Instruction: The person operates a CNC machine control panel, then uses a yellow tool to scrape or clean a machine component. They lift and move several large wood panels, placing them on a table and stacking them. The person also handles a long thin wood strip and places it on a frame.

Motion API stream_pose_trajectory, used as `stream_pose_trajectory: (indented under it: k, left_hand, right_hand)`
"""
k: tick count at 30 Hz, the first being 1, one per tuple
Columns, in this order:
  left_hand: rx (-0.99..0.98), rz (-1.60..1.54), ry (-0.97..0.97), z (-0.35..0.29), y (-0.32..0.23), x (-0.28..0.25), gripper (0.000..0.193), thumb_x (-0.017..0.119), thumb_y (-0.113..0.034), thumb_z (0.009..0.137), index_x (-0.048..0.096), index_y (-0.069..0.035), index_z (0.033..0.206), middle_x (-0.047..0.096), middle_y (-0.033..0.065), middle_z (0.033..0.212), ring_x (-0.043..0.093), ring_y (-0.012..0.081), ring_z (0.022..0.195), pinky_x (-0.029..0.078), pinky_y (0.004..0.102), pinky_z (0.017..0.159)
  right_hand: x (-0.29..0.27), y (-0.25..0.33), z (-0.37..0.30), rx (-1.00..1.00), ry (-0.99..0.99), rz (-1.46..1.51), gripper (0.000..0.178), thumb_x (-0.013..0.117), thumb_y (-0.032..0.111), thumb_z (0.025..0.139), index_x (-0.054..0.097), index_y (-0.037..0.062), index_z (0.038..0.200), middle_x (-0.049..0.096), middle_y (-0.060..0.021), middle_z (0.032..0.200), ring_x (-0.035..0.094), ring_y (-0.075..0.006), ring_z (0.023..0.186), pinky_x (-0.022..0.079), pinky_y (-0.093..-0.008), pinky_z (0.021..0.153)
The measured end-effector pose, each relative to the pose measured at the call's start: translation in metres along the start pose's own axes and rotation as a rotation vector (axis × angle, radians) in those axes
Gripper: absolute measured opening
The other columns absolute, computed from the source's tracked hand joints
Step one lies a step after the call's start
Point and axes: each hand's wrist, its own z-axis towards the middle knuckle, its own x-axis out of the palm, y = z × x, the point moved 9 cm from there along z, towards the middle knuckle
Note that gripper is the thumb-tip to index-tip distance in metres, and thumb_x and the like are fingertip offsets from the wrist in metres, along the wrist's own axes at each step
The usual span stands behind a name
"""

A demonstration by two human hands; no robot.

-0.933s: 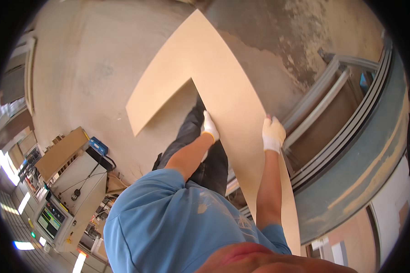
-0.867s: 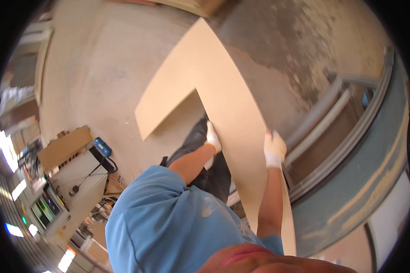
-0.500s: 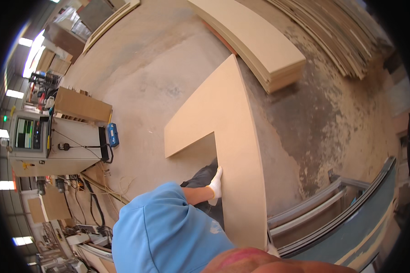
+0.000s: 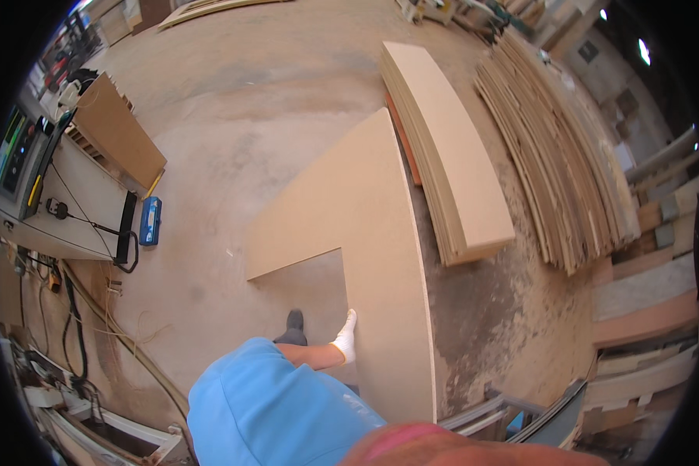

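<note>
My left hand (image 4: 346, 339), in a white glove, grips the inner edge of a large L-shaped tan fibreboard panel (image 4: 386, 295). The thumb lies along the edge; the other fingers are largely hidden. The panel slopes away in front of me, its wide arm reaching left and its far corner pointed toward a stack of boards. My right hand is out of sight beyond the lower edge. My blue sleeve (image 4: 279, 412) fills the lower middle, and a dark shoe (image 4: 295, 319) shows in the panel's notch.
A stack of long tan boards (image 4: 462, 171) lies beyond the panel, with a second stack (image 4: 555, 155) farther right. At the left stand a machine control cabinet (image 4: 78, 198) and a blue toolbox (image 4: 151, 220). Cables and a metal-framed machine (image 4: 105, 443) are lower left; metal rails (image 4: 481, 415) lie lower right.
My view has swung to the right, bringing the board stacks nearer the middle. The panel's far corner has come close to the near stack. My left hand keeps its hold.
</note>
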Motion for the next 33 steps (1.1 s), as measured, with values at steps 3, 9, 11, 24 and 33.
stream_pose_trajectory:
  k: [3,9,11,24,33]
  left_hand:
    - [0.089,0.005,0.064,0.008,-0.092,0.012,0.091,0.05,-0.08,0.093,0.039,-0.02,0.16,0.039,0.0065,0.166,0.034,0.0319,0.151,0.028,0.0548,0.123]
    - [0.191,0.044,0.147,-0.008,-0.256,0.052,0.08,0.059,-0.066,0.097,0.04,-0.018,0.159,0.037,0.0075,0.166,0.033,0.0321,0.152,0.027,0.0558,0.123]
    - [0.192,0.09,0.218,-0.007,-0.303,0.067,0.077,0.062,-0.061,0.098,0.04,-0.017,0.158,0.037,0.0081,0.167,0.033,0.0321,0.152,0.027,0.056,0.123]
    - [0.462,-0.017,0.087,0.015,-0.636,0.134,0.073,0.06,-0.055,0.101,0.043,-0.01,0.156,0.043,0.0104,0.162,0.035,0.0335,0.15,0.026,0.0544,0.124]
    - [0.454,-0.131,0.098,0.002,-0.89,0.144,0.069,0.058,-0.055,0.102,0.046,-0.011,0.153,0.046,0.0086,0.16,0.04,0.0333,0.146,0.029,0.0549,0.122]
  right_hand:
    - [0.012,0.058,0.045,0.028,-0.069,-0.375,0.041,0.072,0.039,0.09,0.073,0.0012,0.107,0.073,-0.0262,0.096,0.068,-0.0465,0.091,0.054,-0.0485,0.082]
    - [0.015,0.23,0.101,-0.136,-0.125,-0.375,0.043,0.074,0.044,0.088,0.073,0.0031,0.102,0.072,-0.0279,0.094,0.069,-0.0479,0.093,0.054,-0.0527,0.081]
    - [0.012,0.288,0.123,-0.131,-0.116,-0.371,0.042,0.075,0.044,0.087,0.074,0.0038,0.101,0.072,-0.0263,0.092,0.07,-0.046,0.091,0.054,-0.0515,0.08]
    - [0.01,0.629,0.29,-0.378,-0.139,-0.488,0.054,0.081,0.058,0.073,0.077,0.0077,0.092,0.073,-0.0216,0.082,0.071,-0.0417,0.082,0.056,-0.0489,0.077]
    - [0.067,0.909,0.344,-0.459,-0.146,-0.528,0.052,0.083,0.053,0.073,0.076,0.0044,0.09,0.072,-0.023,0.082,0.071,-0.0417,0.082,0.056,-0.048,0.075]
